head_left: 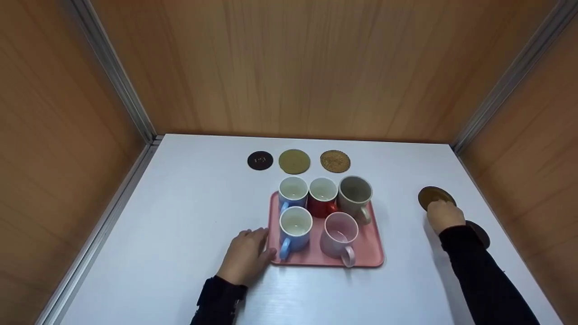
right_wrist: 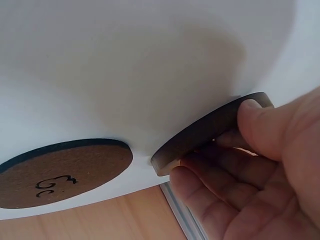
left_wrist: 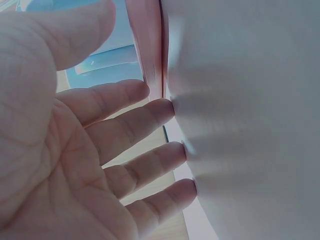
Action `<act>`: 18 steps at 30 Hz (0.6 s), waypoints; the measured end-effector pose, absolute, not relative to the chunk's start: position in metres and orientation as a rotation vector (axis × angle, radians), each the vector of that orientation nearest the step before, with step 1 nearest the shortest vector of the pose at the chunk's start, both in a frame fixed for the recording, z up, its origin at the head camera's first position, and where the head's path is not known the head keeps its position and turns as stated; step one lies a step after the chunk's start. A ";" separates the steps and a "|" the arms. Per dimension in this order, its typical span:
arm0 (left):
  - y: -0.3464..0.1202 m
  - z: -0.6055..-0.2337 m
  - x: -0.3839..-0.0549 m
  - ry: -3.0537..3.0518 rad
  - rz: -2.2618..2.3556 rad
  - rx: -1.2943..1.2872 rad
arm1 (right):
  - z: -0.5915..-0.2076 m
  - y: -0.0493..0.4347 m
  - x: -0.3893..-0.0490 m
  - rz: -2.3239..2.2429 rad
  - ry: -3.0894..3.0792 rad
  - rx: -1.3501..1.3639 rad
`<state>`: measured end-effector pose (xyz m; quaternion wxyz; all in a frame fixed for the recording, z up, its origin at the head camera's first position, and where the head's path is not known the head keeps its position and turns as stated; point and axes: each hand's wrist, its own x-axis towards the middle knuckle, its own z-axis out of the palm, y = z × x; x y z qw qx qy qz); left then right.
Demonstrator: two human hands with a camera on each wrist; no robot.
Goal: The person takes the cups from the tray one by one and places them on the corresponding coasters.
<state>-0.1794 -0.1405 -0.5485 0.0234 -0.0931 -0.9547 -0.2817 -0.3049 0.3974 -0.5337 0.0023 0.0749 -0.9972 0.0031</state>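
At the right of the table my right hand (head_left: 445, 217) pinches a round brown coaster (head_left: 433, 195), thumb on its rim and fingers on the far side; in the right wrist view the coaster (right_wrist: 197, 131) looks tilted. My left hand (head_left: 246, 256) lies beside the near left corner of a pink tray (head_left: 371, 246), its fingers extended and the thumb by the tray's edge. On the tray stand two light blue mugs (head_left: 295, 228), a red mug (head_left: 320, 207), a grey mug (head_left: 355, 194) and a pink mug (head_left: 336, 246).
Behind the tray lie a dark coaster (head_left: 260, 160), an olive coaster (head_left: 294, 161) and a speckled tan coaster (head_left: 335, 161). Another round coaster (right_wrist: 75, 175), bearing a black marking, is near my right hand. Wooden panels (head_left: 289, 67) enclose the white table.
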 end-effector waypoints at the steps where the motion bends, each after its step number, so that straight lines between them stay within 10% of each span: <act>1: -0.141 -0.548 -0.180 -2.957 -0.869 -0.289 | -0.534 0.397 -0.304 0.009 -3.130 0.233; 18: -0.140 -0.550 -0.181 -2.969 -0.865 -0.275 | -0.537 0.397 -0.304 0.002 -3.091 0.234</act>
